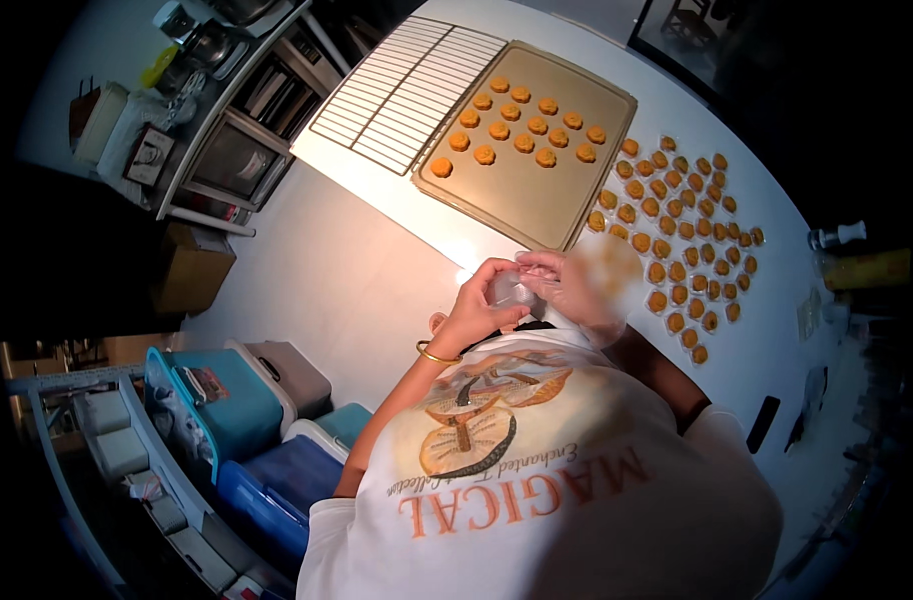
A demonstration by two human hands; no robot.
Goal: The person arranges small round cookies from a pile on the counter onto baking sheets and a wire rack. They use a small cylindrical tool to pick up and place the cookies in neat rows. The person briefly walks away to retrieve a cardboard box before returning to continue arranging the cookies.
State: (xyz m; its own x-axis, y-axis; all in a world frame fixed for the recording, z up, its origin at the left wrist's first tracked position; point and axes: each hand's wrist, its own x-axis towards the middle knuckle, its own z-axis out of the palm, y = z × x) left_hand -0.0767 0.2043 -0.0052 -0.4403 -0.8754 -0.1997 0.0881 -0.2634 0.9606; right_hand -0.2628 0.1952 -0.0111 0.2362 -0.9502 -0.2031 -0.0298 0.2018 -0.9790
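My bare left hand (pixel 483 298) is wrapped round a small stack of clear plastic cups or trays (pixel 510 291), close to my chest. A gold bangle circles that wrist. My right hand (pixel 555 283), in a thin clear plastic glove, has its fingertips pinched on the stack's upper edge. Just beyond my hands lies a gold-coloured baking tray (pixel 494 202). Several round orange-yellow pastries (pixel 525 142) sit in rows on its far part. To the right, many similar pastries (pixel 657 271) stand on the table in small clear holders. A blurred patch hides some of those near my right wrist.
A wire cooling rack (pixel 404 90) lies left of the tray on the white table (pixel 696 109). A black phone-like slab (pixel 763 424) rests at the right. Shelving with a microwave-like appliance (pixel 239 161) stands at the far left. Lidded storage bins (pixel 224 390) are at lower left.
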